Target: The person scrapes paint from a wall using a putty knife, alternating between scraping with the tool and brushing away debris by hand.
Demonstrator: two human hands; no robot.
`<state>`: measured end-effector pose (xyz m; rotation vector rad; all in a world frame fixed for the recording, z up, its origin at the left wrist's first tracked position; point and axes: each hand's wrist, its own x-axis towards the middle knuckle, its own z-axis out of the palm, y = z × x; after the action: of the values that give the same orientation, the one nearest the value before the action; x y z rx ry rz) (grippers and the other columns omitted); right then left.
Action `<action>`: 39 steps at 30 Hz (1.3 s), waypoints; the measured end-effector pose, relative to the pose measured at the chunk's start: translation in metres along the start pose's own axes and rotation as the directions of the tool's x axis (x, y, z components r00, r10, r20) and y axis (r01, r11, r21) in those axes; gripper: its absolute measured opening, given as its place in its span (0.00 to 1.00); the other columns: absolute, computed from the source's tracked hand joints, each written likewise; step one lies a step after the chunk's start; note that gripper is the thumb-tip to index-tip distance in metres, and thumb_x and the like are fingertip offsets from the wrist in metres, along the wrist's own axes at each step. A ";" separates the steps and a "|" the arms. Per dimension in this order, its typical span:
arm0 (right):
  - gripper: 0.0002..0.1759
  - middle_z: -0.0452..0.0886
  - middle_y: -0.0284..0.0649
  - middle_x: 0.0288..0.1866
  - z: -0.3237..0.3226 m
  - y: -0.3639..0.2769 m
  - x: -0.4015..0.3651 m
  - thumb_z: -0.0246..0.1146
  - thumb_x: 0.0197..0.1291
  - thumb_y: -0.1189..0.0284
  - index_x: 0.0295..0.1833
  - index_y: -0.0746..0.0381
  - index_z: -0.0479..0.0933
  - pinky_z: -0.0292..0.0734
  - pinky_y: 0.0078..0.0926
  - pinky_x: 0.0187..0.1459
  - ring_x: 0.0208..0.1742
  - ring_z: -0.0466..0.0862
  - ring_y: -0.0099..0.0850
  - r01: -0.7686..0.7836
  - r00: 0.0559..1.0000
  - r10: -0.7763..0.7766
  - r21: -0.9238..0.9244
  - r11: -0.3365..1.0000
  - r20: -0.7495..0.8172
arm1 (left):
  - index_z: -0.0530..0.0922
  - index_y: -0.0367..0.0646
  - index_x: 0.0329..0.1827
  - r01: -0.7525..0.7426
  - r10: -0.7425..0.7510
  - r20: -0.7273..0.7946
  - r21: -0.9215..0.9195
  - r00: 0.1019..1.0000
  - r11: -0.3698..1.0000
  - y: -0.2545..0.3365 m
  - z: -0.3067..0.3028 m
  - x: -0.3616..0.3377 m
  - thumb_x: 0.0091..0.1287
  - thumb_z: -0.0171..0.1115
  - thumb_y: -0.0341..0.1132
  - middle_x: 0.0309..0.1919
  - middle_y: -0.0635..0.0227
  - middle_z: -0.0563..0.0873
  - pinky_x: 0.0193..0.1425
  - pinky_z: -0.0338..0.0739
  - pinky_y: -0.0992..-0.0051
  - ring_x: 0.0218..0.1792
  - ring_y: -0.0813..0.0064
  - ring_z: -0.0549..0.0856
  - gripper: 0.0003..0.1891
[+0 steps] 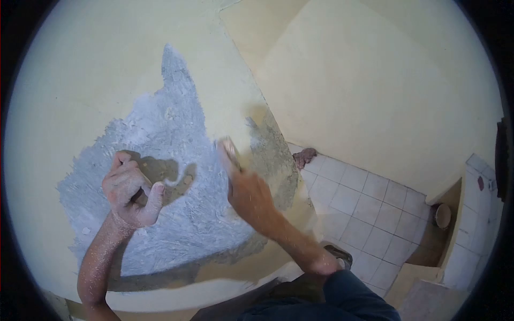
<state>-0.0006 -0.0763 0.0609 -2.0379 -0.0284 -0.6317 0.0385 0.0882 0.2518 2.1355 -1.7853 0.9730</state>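
Observation:
A pale yellow wall [107, 64] fills the left and middle, with a large rough grey patch [176, 224] where its coating is gone. My right hand [250, 200] is closed round a scraper [229, 152], smeared by motion, its far end at the patch's right edge beside remaining yellow paint. My left hand [131, 190], dusted white, is in front of the patch, fingers loosely curled and thumb held apart. Nothing shows in it, and its shadow falls on the wall.
A wall corner runs down right of the patch to a white tiled floor [369, 208]. A crumpled brown cloth-like heap [305, 158] lies by the corner. At the right, a round container [443, 215] stands by a low tiled ledge [471, 214]. Part of my footwear [340, 254] shows below.

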 end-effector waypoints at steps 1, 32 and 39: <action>0.44 0.83 0.62 0.32 0.004 -0.001 -0.005 0.55 0.60 0.82 0.82 0.52 0.53 0.84 0.49 0.33 0.31 0.87 0.53 -0.028 0.998 0.028 0.000 1.000 0.050 | 0.68 0.48 0.15 0.004 -0.004 -0.002 -0.010 1.000 1.000 0.000 -0.002 -0.001 0.53 0.68 0.28 0.13 0.73 0.66 0.35 0.62 0.67 0.17 0.71 0.64 0.16; 0.40 0.80 0.59 0.28 -0.012 -0.018 0.018 0.54 0.65 0.81 0.82 0.51 0.55 0.80 0.51 0.36 0.30 0.83 0.57 0.019 0.995 -0.021 -0.017 1.000 -0.095 | 0.68 0.47 0.16 0.016 -0.017 -0.025 -0.046 1.000 0.999 -0.003 -0.001 -0.001 0.56 0.69 0.29 0.13 0.72 0.66 0.34 0.62 0.69 0.16 0.70 0.64 0.17; 0.39 0.80 0.59 0.26 -0.013 -0.017 0.022 0.55 0.64 0.81 0.81 0.52 0.57 0.79 0.51 0.34 0.29 0.83 0.57 0.007 0.996 -0.005 0.019 1.000 -0.094 | 0.68 0.46 0.17 0.029 -0.032 -0.038 -0.056 0.999 0.998 0.001 0.001 -0.001 0.56 0.69 0.28 0.13 0.72 0.66 0.34 0.62 0.70 0.16 0.70 0.64 0.17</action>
<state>0.0082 -0.0822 0.0896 -1.9881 0.0149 -0.7277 0.0376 0.0881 0.2504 2.0904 -1.7360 0.9402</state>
